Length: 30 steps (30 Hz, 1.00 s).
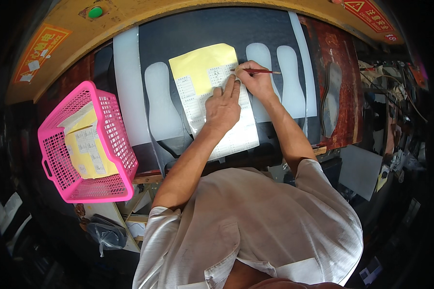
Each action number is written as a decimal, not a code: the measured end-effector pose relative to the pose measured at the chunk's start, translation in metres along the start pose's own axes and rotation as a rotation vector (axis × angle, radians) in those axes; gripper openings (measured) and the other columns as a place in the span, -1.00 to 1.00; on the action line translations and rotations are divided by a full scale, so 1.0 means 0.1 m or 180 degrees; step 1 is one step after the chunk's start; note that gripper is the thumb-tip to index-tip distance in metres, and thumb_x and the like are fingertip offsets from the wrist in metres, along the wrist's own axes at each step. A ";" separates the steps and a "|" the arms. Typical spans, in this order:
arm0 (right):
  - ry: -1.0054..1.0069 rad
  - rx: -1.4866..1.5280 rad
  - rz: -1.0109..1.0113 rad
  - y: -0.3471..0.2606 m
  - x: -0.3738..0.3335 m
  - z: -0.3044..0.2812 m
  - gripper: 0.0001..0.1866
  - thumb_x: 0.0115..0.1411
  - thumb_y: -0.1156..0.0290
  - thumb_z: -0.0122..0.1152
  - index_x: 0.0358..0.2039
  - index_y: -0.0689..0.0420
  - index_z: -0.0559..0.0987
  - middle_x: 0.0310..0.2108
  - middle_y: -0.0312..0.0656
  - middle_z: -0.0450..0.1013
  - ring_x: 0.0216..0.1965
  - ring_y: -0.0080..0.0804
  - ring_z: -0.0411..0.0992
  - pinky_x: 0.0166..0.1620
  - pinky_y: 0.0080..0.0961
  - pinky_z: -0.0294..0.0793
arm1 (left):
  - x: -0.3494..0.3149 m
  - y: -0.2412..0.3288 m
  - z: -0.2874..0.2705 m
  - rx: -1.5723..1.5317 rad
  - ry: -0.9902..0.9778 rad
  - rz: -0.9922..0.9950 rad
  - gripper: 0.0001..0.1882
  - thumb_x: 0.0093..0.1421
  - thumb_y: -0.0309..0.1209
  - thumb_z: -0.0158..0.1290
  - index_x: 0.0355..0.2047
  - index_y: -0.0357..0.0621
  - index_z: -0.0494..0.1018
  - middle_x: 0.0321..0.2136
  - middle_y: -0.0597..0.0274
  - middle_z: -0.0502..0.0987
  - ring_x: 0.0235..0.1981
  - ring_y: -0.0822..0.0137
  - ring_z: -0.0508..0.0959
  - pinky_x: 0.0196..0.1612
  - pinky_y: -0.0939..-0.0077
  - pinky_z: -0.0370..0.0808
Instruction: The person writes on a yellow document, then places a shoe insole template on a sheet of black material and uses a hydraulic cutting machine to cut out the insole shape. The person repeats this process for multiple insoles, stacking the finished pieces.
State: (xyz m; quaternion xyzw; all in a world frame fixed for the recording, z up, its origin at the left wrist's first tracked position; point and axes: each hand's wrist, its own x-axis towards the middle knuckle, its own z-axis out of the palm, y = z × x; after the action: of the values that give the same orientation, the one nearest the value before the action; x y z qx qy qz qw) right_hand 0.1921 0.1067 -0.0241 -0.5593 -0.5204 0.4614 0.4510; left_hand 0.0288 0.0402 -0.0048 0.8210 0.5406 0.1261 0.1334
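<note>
A yellow-backed sheet of printed white labels (193, 103) lies on the dark work surface before me, several of its labels peeled away at the top. Against its middle my left hand (223, 110) rests with fingers stretched out, pressing it down. My right hand (257, 85) is closed around a slim dark red pen (259, 71), whose tip meets a label near the sheet's upper right edge. Pale insole-shaped pieces (161, 96) lie to the left of the sheet, and others (290, 79) to the right, beyond my right hand and forearm.
At the left stands a pink plastic basket (115, 135) holding more yellow label sheets (89, 144). A yellow machine frame (144, 15) with a green button (95, 12) arches over the far side. Reddish worn board (349, 96) borders the right, with clutter and wires past it.
</note>
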 end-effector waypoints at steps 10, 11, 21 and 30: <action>-0.0020 0.0026 -0.0059 0.02 0.02 -0.01 -0.87 0.27 0.41 0.37 -0.30 0.21 0.67 -0.44 -0.33 0.58 -0.39 -0.66 0.48 -0.31 -0.57 0.50 | 0.00 0.01 -0.02 -0.0027 -0.0022 -0.0015 -0.34 0.17 -0.42 0.09 0.33 -0.18 0.45 0.45 0.15 0.35 -0.10 0.05 0.56 -0.18 0.19 0.64; -0.0011 0.0020 -0.0044 0.01 0.01 -0.01 -0.87 0.27 0.41 0.37 -0.29 0.21 0.66 -0.44 -0.32 0.58 -0.39 -0.65 0.48 -0.31 -0.57 0.50 | 0.00 0.01 -0.02 -0.0018 -0.0012 -0.0011 -0.34 0.17 -0.42 0.09 0.33 -0.18 0.45 0.45 0.15 0.35 -0.11 0.05 0.56 -0.18 0.19 0.64; 0.0087 -0.0048 -0.0051 0.02 0.01 0.01 -0.85 0.28 0.38 0.37 -0.29 0.20 0.67 -0.44 -0.34 0.57 -0.40 -0.66 0.47 -0.32 -0.56 0.49 | 0.00 0.01 -0.01 -0.0030 0.0032 0.0008 -0.37 0.18 -0.41 0.10 0.31 -0.17 0.47 0.44 0.15 0.37 -0.12 0.05 0.56 -0.18 0.20 0.63; 0.0085 -0.0027 0.0026 0.03 0.00 -0.01 -0.85 0.25 0.37 0.38 -0.30 0.19 0.67 -0.46 -0.35 0.55 -0.41 -0.66 0.44 -0.33 -0.57 0.45 | 0.00 0.01 -0.01 -0.0043 0.0090 0.0019 -0.38 0.18 -0.42 0.09 0.30 -0.18 0.49 0.43 0.15 0.38 -0.13 0.05 0.56 -0.18 0.20 0.64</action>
State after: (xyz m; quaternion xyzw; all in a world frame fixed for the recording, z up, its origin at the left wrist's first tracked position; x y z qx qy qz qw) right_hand 0.1933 0.1068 -0.0269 -0.5694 -0.5141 0.4535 0.4537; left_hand 0.0289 0.0395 -0.0037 0.8199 0.5390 0.1417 0.1309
